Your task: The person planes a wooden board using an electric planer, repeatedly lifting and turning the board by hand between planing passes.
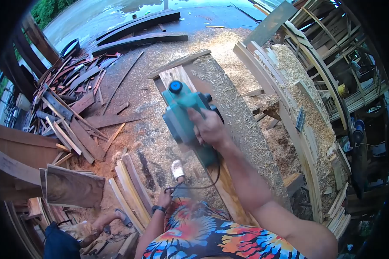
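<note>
My right hand (208,126) is closed round the handle of a green power planer (183,114) with a blue knob. The planer rests on a long wooden board (229,196), whose far end shows past the tool. Below and left of it, my left hand (165,198), with a dark band at the wrist, is closed on the black power cord (194,187), which loops back to the planer's rear. The board lies lengthwise on a bench (242,129) strewn with shavings.
Scrap wood (73,95) is heaped at the left. Curved planks (132,185) stand near my left arm. A long beam (285,116) with shavings runs along the right. Dark beams (142,41) lie far ahead. Another person's leg (101,222) shows at the lower left.
</note>
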{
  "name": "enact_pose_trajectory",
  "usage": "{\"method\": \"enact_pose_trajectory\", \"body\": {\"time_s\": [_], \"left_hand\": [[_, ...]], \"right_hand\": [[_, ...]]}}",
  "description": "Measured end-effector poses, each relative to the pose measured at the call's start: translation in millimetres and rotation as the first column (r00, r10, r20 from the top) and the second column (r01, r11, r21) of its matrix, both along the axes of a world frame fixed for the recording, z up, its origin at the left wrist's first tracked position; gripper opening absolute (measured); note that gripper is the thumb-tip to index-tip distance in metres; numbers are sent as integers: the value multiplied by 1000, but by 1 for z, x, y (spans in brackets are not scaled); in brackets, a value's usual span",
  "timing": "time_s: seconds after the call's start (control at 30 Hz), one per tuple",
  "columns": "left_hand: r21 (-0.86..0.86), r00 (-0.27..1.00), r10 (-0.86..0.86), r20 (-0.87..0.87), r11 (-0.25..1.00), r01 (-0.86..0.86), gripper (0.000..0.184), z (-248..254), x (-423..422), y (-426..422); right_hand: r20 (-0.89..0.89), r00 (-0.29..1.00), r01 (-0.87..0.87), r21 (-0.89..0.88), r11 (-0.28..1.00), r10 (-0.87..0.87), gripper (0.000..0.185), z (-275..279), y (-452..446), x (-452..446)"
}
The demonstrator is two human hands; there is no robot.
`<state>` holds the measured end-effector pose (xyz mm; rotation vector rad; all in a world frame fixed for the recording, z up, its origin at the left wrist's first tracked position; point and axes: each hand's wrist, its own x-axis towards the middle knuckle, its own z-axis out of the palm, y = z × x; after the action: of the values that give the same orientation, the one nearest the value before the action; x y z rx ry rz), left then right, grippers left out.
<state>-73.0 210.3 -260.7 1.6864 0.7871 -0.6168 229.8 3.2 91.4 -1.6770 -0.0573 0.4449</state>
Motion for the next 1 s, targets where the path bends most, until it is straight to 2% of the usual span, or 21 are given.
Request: {"method": "enact_pose_trajectory", "body": {"time_s": [0.07,0.17,0.2,0.3,0.33,0.43,0.53,0.63,0.7,0.8,0.87,0.93,1.0], "left_hand": [[-51,998,52,28,997,-51,59,-4,9,0],[-60,994,103,42,993,-101,63,42,33,-6],[-18,995,74,72,997,-73,67,29,32,-2],[6,994,90,65,996,-90,65,56,40,-8],[18,994,83,65,996,-85,71,54,38,-8],[0,994,71,83,997,-72,72,54,34,-6],[-41,995,91,40,995,-89,73,60,24,-2],[-20,995,99,7,995,-99,71,45,4,6],[-9,994,95,47,995,-94,61,41,-9,4],[104,983,-182,-26,978,183,56,17,-23,4],[221,921,-381,-82,894,390,55,21,-26,-1],[203,895,-434,-99,872,446,56,54,-14,-19],[163,850,-508,-138,835,525,55,63,-7,-28]], "right_hand": [[2,1000,4,7,1000,-4,56,2,22,39],[75,997,-1,55,998,-3,57,-4,61,108],[101,995,-3,71,997,-4,59,-3,74,131],[120,993,1,24,1000,-4,66,-2,104,184],[115,993,-1,12,1000,-1,67,-4,111,196],[91,995,-32,0,999,32,68,-3,107,194],[93,994,-52,25,998,50,62,-2,77,146],[-7,1000,-23,21,1000,23,57,4,19,60],[-47,999,-25,-8,1000,25,53,-2,-28,-3],[-70,997,23,-58,998,-27,56,-3,-94,-103],[-118,991,58,-19,998,-60,60,-14,-136,-165],[-133,988,83,13,996,-80,65,-13,-156,-195],[-143,987,70,3,998,-69,72,-5,-162,-205]]}}
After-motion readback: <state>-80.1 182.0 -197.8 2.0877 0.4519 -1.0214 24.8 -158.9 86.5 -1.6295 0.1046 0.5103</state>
